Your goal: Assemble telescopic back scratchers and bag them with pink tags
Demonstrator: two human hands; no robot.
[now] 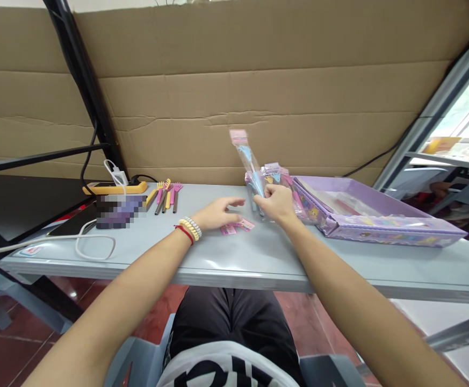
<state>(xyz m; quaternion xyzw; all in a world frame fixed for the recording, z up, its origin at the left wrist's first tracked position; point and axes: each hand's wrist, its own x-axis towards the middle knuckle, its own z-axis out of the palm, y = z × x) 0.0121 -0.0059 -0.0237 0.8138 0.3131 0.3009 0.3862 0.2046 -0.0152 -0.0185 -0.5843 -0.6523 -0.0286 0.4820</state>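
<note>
My right hand [276,203] grips the lower end of a clear plastic packet [245,153] with a pink header and a light-blue, long item inside. The packet is held up at a tilt above the table. My left hand [218,213], wearing bracelets at the wrist, has its fingers stretched out and apart and holds nothing. Under and beside its fingers lie small pink printed cards [245,224]. Behind my right hand lies a pile of similar packets [273,171], partly hidden by it. Further left lie several loose sticks with pink or yellow claw-shaped ends [165,196].
A purple patterned box lid or tray [395,232] with clear plastic in it stands to the right. At the left are a yellow power strip [115,188], a white cable [97,258] and a blurred purple object [121,212]. Cardboard [258,91] walls the back.
</note>
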